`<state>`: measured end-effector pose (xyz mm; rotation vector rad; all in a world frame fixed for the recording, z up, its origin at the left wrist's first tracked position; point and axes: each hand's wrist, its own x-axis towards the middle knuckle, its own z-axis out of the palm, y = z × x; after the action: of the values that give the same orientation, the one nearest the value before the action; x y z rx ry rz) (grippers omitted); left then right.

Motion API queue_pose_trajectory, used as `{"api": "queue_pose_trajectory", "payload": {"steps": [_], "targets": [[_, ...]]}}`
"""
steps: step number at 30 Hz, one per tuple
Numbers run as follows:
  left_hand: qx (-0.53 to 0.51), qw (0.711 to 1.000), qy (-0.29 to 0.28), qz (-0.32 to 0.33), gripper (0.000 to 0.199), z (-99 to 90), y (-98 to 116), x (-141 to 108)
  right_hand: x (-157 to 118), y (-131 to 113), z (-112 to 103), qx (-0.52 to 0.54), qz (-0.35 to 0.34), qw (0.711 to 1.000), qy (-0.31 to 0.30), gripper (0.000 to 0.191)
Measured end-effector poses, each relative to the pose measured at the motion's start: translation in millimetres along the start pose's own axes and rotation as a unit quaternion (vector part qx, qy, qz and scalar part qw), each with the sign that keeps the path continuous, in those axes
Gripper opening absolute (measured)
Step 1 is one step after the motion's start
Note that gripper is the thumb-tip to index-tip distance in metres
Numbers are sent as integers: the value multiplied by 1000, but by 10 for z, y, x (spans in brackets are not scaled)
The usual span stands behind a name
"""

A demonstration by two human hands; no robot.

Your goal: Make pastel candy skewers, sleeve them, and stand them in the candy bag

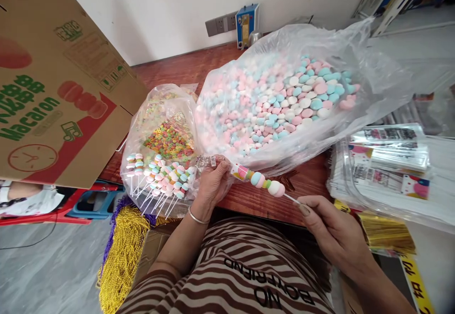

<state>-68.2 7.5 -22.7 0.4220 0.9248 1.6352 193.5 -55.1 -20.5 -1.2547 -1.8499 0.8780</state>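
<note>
Candy skewer [261, 181] sits level over the near edge of the surface [249, 200]: your right hand [337, 233] pinches its stick, your left hand [213, 181] clamps the clear sleeve [213, 162] over its tip, so it lines up. Finished skewers bag [159, 181] waits by the left edge.

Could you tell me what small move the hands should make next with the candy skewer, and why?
Probably push the candy skewer further into the clear sleeve: the left hand pinches the sleeve, the right hand holds the stick, and most candies lie outside it.
</note>
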Motion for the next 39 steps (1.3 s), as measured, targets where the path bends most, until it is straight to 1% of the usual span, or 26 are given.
{"api": "queue_pose_trajectory", "payload": {"steps": [2,5,8,10,12,13,14,15,17,19,21,23,24,25,26,27,29,30,31,32,33,34,36,37,38,39], "targets": [[5,1000,-26,2,37,5,-13,-2,4,-9,40,98,66,992,-55,29],[4,999,-37,-30,32,61,-25,-23,10,-37,131,223,145,955,-128,39],[-48,996,3,-80,23,183,-5,-65,7,-95,264,294,187,923,-162,42],[-100,990,11,-102,17,275,22,-94,-1,-126,370,294,178,927,-152,38],[-138,983,1,-117,14,351,46,-116,-6,-122,475,204,104,969,-90,31],[-149,981,-3,-121,16,381,54,-123,-6,-102,523,128,45,990,-45,26],[-153,981,0,-122,18,407,58,-129,-6,-71,565,45,-20,999,0,21],[-152,981,7,-120,18,428,58,-131,-6,-31,600,-33,-86,995,36,17],[-146,982,29,-113,17,460,46,-133,-9,55,653,-142,-192,968,75,15],[-138,983,51,-111,17,483,23,-132,-14,106,687,-183,-243,948,97,21],[-132,983,52,-114,19,494,-6,-131,-11,86,709,-155,-219,956,117,17],[-127,985,30,-112,22,489,-38,-130,10,-5,720,-44,-108,988,105,9],[-125,986,11,-109,25,481,-55,-129,27,-65,721,48,-25,995,78,15],[-123,987,-8,-106,28,470,-70,-128,47,-127,718,158,63,985,39,22],[-123,987,-27,-104,31,458,-85,-126,68,-185,712,272,142,952,-6,28],[-124,986,-44,-106,32,446,-97,-124,88,-232,705,377,205,902,-50,31],[-132,982,-65,-119,34,428,-115,-121,115,-290,695,527,263,798,-127,34],[-137,980,-71,-127,35,423,-118,-119,120,-299,695,563,267,767,-154,34],[-142,978,-74,-136,36,421,-118,-118,120,-297,699,574,262,757,-168,35],[-144,976,-74,-144,37,422,-115,-116,116,-286,707,561,251,771,-171,36],[-143,976,-71,-151,36,424,-107,-114,111,-265,717,520,231,807,-159,38],[-140,976,-66,-155,34,427,-98,-112,107,-235,726,452,196,860,-131,37],[-129,978,-50,-156,28,436,-74,-108,107,-154,734,248,67,966,-36,33],[-122,980,-39,-153,25,442,-64,-107,112,-104,732,129,-16,991,18,30],[-116,982,-26,-150,22,449,-57,-108,118,-54,727,14,-98,993,67,30],[-110,983,-12,-147,20,457,-56,-111,125,-6,721,-86,-167,977,104,32]]}}
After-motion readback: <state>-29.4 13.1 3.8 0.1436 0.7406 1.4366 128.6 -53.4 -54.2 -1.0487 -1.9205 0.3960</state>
